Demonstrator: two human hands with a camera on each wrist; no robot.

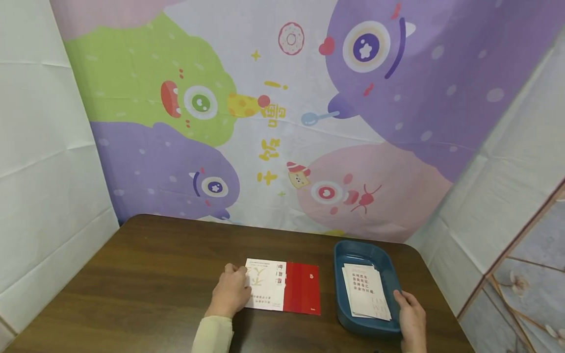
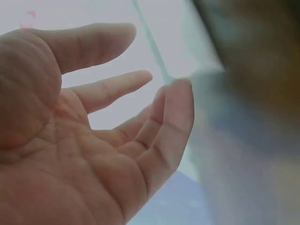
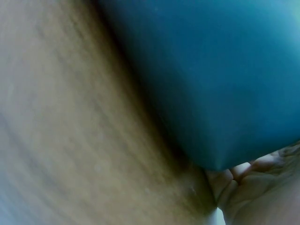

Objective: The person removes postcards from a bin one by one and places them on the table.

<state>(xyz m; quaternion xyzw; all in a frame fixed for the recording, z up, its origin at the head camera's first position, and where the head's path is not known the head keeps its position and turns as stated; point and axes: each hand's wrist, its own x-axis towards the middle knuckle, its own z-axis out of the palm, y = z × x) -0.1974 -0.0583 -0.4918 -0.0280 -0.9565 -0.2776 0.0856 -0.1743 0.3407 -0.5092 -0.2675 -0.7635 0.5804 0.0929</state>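
Note:
A white card sleeve with dark print (image 1: pixel 266 285) lies on the table, a red part (image 1: pixel 302 288) extending from its right side. My left hand (image 1: pixel 229 290) is at the white part's left edge. In the left wrist view that hand (image 2: pixel 108 126) has its thumb apart from loosely bent fingers and nothing between them. To the right stands a blue tray (image 1: pixel 368 247) holding a small stack of printed white cards (image 1: pixel 366 291). My right hand (image 1: pixel 411 316) grips the tray's right side near the front corner, thumb at the rim. The right wrist view shows the tray's outer wall (image 3: pixel 220 79) close up.
The dark wooden table (image 1: pixel 145 274) has rounded back corners. A cloth (image 1: pixel 273 122) printed with cartoon monsters hangs behind it. White panels (image 1: pixel 48 147) stand at the left, and a flower-patterned surface (image 1: pixel 521 294) is at the right.

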